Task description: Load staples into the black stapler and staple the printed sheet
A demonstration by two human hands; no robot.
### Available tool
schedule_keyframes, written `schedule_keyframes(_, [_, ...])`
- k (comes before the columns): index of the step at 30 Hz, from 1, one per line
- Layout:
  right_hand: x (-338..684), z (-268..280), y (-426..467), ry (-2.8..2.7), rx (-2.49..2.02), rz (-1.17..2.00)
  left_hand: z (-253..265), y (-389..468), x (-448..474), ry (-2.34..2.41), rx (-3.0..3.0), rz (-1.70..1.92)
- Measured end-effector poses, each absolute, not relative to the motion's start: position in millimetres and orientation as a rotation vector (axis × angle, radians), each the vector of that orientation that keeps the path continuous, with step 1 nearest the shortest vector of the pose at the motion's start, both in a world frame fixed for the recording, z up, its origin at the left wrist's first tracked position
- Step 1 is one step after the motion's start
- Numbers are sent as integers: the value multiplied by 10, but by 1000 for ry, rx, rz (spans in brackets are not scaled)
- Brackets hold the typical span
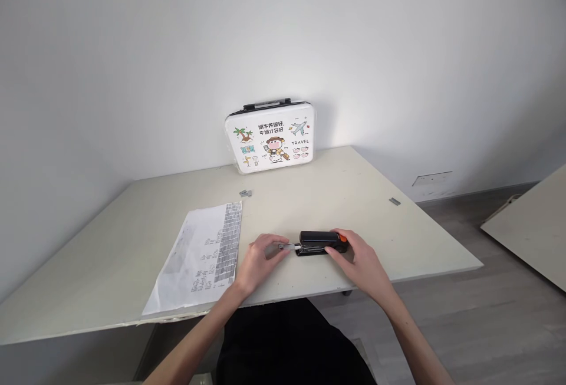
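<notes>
A black stapler with an orange part at its rear lies sideways near the table's front edge. My right hand is closed around its rear end, thumb on the near side. From the stapler's left end a metal staple tray sticks out. My left hand pinches the outer end of this tray between thumb and fingers. Whether staples lie inside the tray is too small to tell. Left of my left hand is a printed sheet of paper, flat on the table.
A white case with cartoon travel prints and a black handle leans on the wall at the back of the table. Small grey staple strips lie before it. Another staple strip lies near the right edge.
</notes>
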State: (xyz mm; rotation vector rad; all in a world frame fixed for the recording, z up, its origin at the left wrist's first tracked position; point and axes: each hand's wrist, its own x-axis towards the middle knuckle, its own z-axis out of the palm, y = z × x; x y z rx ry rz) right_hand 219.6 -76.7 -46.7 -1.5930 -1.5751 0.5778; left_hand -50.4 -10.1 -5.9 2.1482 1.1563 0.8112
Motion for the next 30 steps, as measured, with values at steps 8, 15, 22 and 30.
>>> schedule_keyframes(8, [2194,-449,-771,-1562,-1572,606,73,-22,-729,1099,2411,755])
schedule_keyframes(15, [2210,-456,-767,-1581,-1562,635,73,202,-646,840,2342,611])
schedule_keyframes(22, [2288,-468,-762,-1671,-1499,677,124,417,-267,596,2313,453])
schedule_keyframes(30, [2325,-462,-757,-1706,-1437,750,168,571,-132,553,2198,325])
